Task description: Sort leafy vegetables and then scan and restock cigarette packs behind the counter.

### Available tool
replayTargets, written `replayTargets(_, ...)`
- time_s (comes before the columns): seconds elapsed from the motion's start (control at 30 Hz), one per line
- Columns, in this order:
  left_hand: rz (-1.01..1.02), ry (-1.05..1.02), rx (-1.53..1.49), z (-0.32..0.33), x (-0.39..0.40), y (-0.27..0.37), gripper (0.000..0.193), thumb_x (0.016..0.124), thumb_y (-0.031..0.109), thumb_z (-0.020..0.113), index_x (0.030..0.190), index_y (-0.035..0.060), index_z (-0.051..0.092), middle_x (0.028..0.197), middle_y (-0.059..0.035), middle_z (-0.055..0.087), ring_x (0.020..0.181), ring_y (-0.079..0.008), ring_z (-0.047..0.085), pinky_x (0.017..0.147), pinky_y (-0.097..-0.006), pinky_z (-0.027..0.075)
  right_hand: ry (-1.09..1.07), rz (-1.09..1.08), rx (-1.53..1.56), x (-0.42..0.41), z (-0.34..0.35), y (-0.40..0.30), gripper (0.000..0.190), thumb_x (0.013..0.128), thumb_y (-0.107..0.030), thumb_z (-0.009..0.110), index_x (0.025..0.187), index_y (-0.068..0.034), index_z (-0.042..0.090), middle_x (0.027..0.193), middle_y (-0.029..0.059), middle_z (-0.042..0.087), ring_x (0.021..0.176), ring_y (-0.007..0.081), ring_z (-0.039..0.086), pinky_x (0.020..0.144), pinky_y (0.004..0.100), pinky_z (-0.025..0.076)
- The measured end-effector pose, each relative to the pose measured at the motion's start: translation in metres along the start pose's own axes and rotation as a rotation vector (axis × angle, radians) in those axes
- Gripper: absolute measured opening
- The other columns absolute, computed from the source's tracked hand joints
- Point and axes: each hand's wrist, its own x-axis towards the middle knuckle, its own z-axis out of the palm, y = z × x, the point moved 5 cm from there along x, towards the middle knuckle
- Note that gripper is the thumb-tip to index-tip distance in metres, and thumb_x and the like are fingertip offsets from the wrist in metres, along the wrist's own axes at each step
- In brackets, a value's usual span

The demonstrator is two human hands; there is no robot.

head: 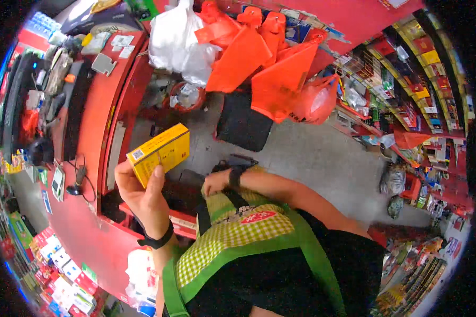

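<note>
My left hand (146, 198) grips a small yellow carton (164, 152), thumb on its near face and fingers behind it. The carton is tilted and bears printing and a square printed code. It is held up near the edge of a red counter (83, 130). My right hand (216, 182) lies in front of my waist against the green checked apron (232, 233). Its fingers are curled and partly hidden, so I cannot tell whether they hold anything. A dark band circles each wrist.
Orange-red plastic bags (238, 59) and white plastic bags (174, 35) hang ahead. A black stool-like object (244, 121) stands on the grey floor (301, 150). Packed shelves (412, 79) curve along the right. A corded device (75, 189) and small boxes (65, 267) lie on the left.
</note>
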Motion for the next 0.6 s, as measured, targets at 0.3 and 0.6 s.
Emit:
replayTargets(0.3, 0.286, -0.499, 0.105, 0.127, -0.027, 0.015, 0.03, 0.064, -0.001, 0.07, 0.088, 0.0057, 0.053, 0.096, -0.0102, 0.055, 0.091, -0.0224, 0.053, 0.081, -0.0331, 0.042, 1.074, -0.137, 0.367, -0.237, -0.065, -0.145, 0.04, 0.092, -0.041, 0.042, 0.107, -0.008, 0.058, 0.096, 0.0038, 0.062, 0.076, 0.0166, 0.061, 0.065, 0.0288, 0.049)
replayTargets(0.6, 0.863, -0.975, 0.255, 0.336, -0.176, 0.051, 0.035, 0.059, -0.008, 0.063, 0.087, 0.0117, 0.065, 0.103, -0.0081, 0.057, 0.093, -0.03, 0.052, 0.08, -0.0385, 0.043, 1.306, -0.3, 0.354, -0.504, -0.014, -0.244, 0.043, 0.084, -0.016, 0.062, 0.121, 0.0, 0.046, 0.104, 0.0028, 0.057, 0.096, 0.0094, 0.053, 0.083, 0.0254, 0.043)
